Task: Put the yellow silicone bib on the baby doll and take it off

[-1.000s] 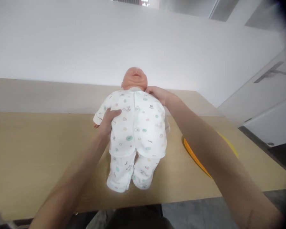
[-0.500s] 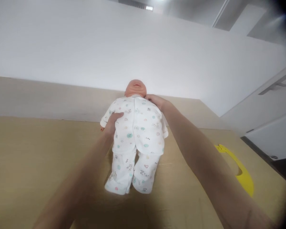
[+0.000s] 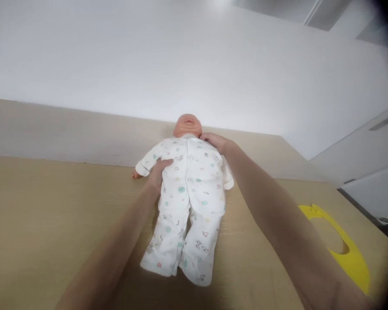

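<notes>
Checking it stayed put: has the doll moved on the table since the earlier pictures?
Cannot tell: the head camera moved too, and against the crease behind, the doll's head and sleeve cuff give conflicting signs.

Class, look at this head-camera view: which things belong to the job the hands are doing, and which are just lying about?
Part of the job: baby doll; white patterned sleepsuit; left hand; right hand.

Just lying about: yellow curved plastic piece.
</notes>
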### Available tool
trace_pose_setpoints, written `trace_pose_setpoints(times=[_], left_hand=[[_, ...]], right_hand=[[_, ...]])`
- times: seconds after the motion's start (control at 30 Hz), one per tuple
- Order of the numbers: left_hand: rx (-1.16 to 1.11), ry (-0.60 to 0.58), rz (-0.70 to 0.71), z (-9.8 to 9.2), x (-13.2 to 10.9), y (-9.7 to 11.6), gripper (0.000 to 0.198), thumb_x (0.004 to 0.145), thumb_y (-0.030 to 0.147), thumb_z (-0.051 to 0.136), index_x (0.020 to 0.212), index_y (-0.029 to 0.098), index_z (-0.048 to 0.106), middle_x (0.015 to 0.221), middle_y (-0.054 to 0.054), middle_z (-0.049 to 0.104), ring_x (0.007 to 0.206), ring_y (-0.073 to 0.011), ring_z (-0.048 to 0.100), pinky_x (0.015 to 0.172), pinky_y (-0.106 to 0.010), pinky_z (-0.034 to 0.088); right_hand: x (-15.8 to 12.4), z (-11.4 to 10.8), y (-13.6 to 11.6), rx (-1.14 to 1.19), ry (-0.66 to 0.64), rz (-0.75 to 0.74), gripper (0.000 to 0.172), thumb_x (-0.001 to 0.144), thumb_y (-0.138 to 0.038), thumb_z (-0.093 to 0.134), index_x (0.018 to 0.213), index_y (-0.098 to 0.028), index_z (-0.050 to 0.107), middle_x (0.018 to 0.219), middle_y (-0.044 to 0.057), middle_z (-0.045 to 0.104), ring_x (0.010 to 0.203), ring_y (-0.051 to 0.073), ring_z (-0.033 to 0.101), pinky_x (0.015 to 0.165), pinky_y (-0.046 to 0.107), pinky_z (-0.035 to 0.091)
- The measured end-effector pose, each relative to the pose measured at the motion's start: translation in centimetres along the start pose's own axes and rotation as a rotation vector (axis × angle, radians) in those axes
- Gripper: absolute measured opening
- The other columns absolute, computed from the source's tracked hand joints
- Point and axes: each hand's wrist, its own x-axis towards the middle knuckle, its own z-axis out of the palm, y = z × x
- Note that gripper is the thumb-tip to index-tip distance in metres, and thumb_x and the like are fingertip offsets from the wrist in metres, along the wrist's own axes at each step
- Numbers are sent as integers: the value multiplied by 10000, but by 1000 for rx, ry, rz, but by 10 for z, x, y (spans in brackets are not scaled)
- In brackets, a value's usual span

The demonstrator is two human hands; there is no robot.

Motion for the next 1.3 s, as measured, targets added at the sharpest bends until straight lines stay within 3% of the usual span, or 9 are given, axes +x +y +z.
trace_pose_setpoints(times=[0.13, 0.27, 0.47, 0.67, 0.8, 0.93, 1.1, 1.23, 1.3], left_hand=[[-48, 17, -15, 4, 1, -5, 446, 669, 344, 751, 1070, 175, 654, 945, -82, 733, 860, -308, 705, 819, -441, 567], [-56, 41, 19, 0, 4, -13, 428, 640, 306, 769, 1029, 162, 664, 979, -73, 730, 870, -277, 701, 831, -396, 559], [-43, 50, -54, -10, 9, -22, 500, 641, 309, 778, 1099, 155, 651, 1030, -86, 722, 954, -275, 683, 863, -375, 533], [7, 73, -56, -14, 12, -26, 572, 613, 309, 796, 1141, 157, 638, 1075, -82, 721, 924, -269, 689, 776, -348, 548], [10, 36, -43, -15, 13, -28, 520, 641, 300, 781, 1120, 156, 640, 1106, -85, 715, 943, -267, 685, 777, -341, 550], [45, -1, -45, -18, 14, -29, 477, 668, 314, 759, 1106, 167, 642, 1118, -88, 708, 973, -280, 677, 825, -370, 547], [184, 57, -45, -23, 11, -31, 488, 668, 333, 770, 1116, 193, 636, 1173, -102, 675, 1058, -296, 648, 886, -379, 529], [252, 64, -52, -25, 5, -31, 466, 680, 366, 777, 1089, 194, 633, 1197, -112, 662, 1079, -298, 639, 837, -348, 544], [255, 70, -47, -26, 2, -31, 478, 680, 368, 776, 1100, 201, 621, 1194, -111, 665, 1079, -299, 641, 816, -344, 554]], right_hand=[[2, 2, 1, -1, -33, 134, 169, 644, -225, 557, 624, -207, 390, 576, -16, 405, 538, 125, 382, 498, 276, 340], [2, 4, 9, 23, -51, 169, 138, 643, -201, 555, 622, -198, 419, 562, -10, 431, 538, 129, 412, 490, 267, 353], [9, 7, 32, 150, -71, 224, 40, 656, -186, 559, 695, -177, 553, 583, 18, 548, 589, 168, 514, 535, 274, 427], [14, 10, 44, 275, -154, 135, 328, 657, -113, 541, 954, -159, 674, 820, 37, 701, 766, 191, 630, 683, 263, 500], [15, 9, 51, 263, -171, 133, 315, 667, -154, 536, 948, -175, 677, 865, 30, 706, 810, 195, 633, 695, 266, 509], [10, 8, 56, 143, -97, 212, 125, 670, -244, 571, 750, -167, 629, 645, 36, 631, 625, 190, 569, 569, 283, 463], [1, 10, 56, -169, 67, 202, 157, 686, -323, 572, 679, -167, 592, 575, 34, 579, 536, 177, 503, 498, 294, 391], [-12, 12, 58, -252, 216, 72, 150, 673, -288, 595, 604, -181, 516, 512, -15, 477, 479, 122, 377, 470, 274, 281], [-24, 12, 66, -278, 342, -39, 158, 719, -292, 555, 614, -183, 511, 571, -11, 509, 539, 122, 407, 511, 266, 296]])
